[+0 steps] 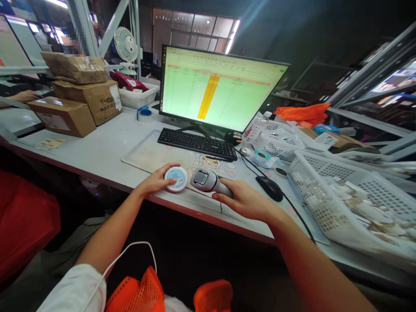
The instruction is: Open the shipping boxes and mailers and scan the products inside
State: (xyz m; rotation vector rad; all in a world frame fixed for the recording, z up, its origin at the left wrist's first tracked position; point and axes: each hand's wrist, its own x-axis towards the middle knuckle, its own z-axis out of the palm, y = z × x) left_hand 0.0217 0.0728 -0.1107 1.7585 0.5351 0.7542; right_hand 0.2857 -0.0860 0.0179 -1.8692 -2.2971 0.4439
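Note:
My left hand (160, 178) is closed on a small round tub (178, 175) with a white rim and a pale blue label, held near the desk's front edge. Fingers of my right hand (238, 196) wrap round the handle of a grey handheld barcode scanner (204, 179). The scanner's head lies just right of the tub, with a small gap between them. Below both hands is the edge of a pale desk mat (146, 156) with cartoon prints. Past them stands a black keyboard (196, 143) in front of a monitor (221, 89) showing a spreadsheet.
A black mouse (269, 187) and cable lie right of my right hand. White baskets (320, 203) crowd the right side, near a clear bottle (258, 128) and tape rolls (261, 157). Cardboard boxes (66, 117) are stacked at left. Another person's hand (27, 96) shows far left.

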